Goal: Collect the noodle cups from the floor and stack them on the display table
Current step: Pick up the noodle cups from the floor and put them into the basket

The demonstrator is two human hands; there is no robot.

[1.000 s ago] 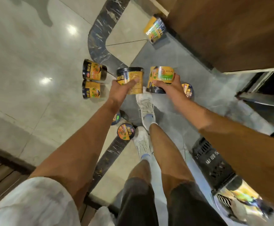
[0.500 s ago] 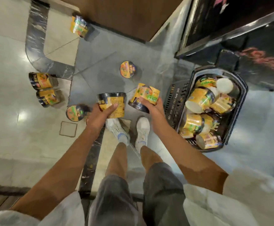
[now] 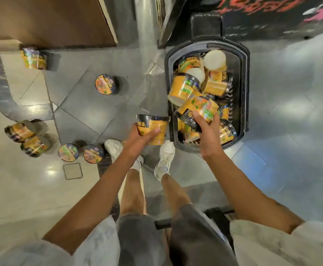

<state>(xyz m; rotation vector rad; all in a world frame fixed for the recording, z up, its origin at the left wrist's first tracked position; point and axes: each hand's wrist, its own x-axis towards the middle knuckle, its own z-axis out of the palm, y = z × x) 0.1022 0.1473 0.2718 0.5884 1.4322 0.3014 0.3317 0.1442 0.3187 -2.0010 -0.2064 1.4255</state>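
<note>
My left hand (image 3: 140,140) grips an upright yellow-and-black noodle cup (image 3: 153,129) just left of the basket. My right hand (image 3: 206,129) holds a tilted noodle cup (image 3: 199,108) over the near part of the black basket (image 3: 245,89), which is full of several cups. On the floor lie more cups: one near the wooden wall (image 3: 34,58), one upright in the middle (image 3: 105,84), two on their sides at the left (image 3: 20,131) (image 3: 34,146), and two upright by my left shoe (image 3: 68,152) (image 3: 93,154).
A wooden panel (image 3: 47,20) rises at the top left and a dark display base (image 3: 272,14) at the top right. My white shoes (image 3: 165,156) stand beside the basket. A dark marble strip (image 3: 1,93) curves across the pale floor at left.
The view swung right, so the basket is now central. Both hands carried their cups to the right; the right one now hangs over the basket.
</note>
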